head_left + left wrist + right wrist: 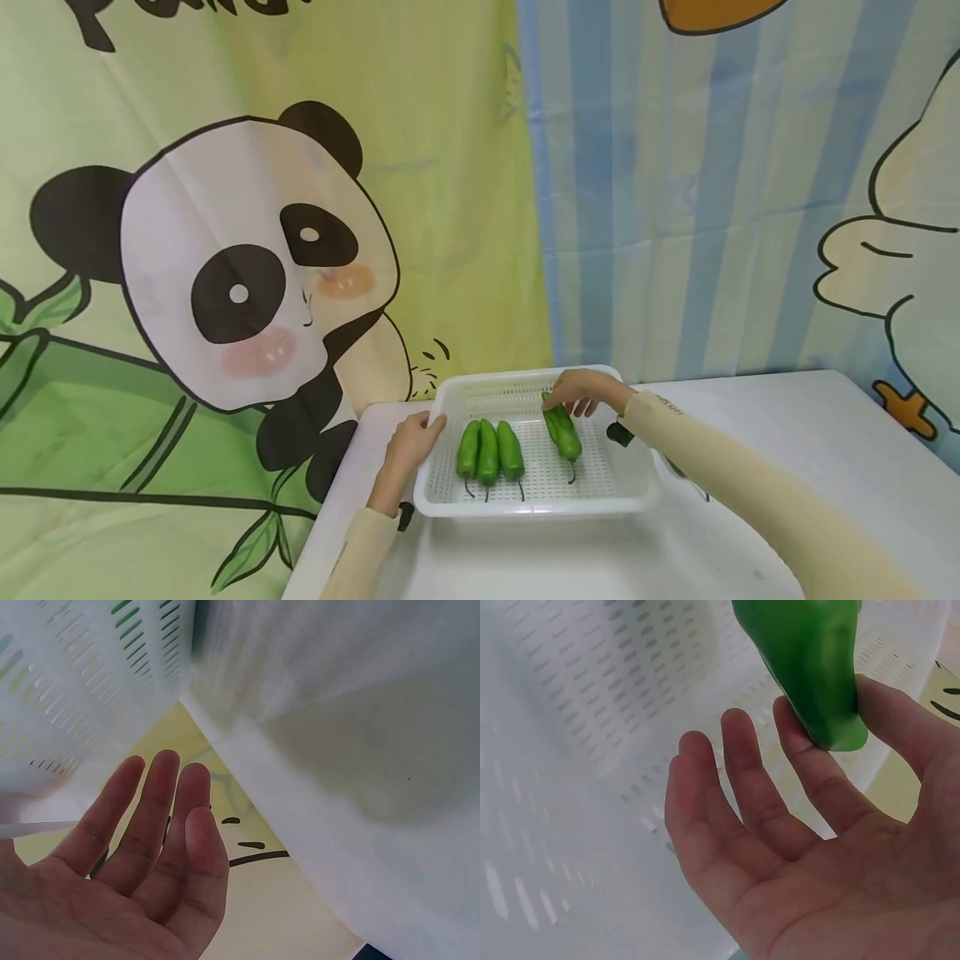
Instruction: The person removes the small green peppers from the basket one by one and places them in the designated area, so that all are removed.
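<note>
In the head view a white perforated plastic basket (536, 507) stands on the table. Three green peppers (487, 454) lie side by side in its left half, stems toward the near wall. Over the right half, my right hand (581, 390) pinches another green pepper (567, 437) by its tip, stem end hanging toward me. The right wrist view shows thumb and index finger on that pepper (806, 660), the other fingers spread loosely. At the basket's left rim, my left hand (408, 446) hooks its thumb over the edge; its other fingers (154, 817) extend loosely outside the wall.
The white table (780, 433) extends right of the basket. A small dark thing (675, 469) with a thin tip shows partly beneath the right sleeve. Behind the table hangs a curtain (465, 208) printed with a panda. Black wrist devices (619, 433) sit at both cuffs.
</note>
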{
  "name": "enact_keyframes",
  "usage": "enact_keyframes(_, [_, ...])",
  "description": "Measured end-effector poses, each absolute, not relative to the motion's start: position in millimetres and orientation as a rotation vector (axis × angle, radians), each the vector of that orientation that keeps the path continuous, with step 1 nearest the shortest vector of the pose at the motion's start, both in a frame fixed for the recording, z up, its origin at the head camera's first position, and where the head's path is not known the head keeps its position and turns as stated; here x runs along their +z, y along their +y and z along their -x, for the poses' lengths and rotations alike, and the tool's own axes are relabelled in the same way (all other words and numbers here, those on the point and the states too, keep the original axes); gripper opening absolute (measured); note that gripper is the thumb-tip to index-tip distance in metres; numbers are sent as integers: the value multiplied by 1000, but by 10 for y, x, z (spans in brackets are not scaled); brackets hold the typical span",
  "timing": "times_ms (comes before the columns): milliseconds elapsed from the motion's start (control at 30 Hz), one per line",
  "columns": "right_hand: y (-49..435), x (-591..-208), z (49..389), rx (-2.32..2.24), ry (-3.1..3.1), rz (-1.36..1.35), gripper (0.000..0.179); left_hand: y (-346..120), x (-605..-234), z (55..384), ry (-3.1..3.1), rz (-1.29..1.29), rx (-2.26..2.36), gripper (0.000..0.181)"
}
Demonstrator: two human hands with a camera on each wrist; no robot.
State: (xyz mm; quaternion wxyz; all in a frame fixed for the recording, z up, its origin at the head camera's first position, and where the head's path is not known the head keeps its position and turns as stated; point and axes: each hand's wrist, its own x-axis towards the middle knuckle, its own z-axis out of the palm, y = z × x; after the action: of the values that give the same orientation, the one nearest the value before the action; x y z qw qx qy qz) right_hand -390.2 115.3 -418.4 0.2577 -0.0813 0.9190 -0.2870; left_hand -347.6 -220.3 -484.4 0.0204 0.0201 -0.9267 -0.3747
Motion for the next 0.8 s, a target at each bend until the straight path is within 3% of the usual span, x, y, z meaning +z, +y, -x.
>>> enact_keyframes(133, [1210,-4080,3881,-789,2477,212,50,-2213,-4843,3470,-2867,-77,-1181,49])
enact_keyframes(367, [1271,-3933,3839,-787,2469,217,54,-2207,-4855,3469,-2884,-60,-1194,51])
enact_keyframes(800, [1331,-3709,3800,-873,2387,312,43,-2202,-4843,3464,-2882,-71,-1208,51])
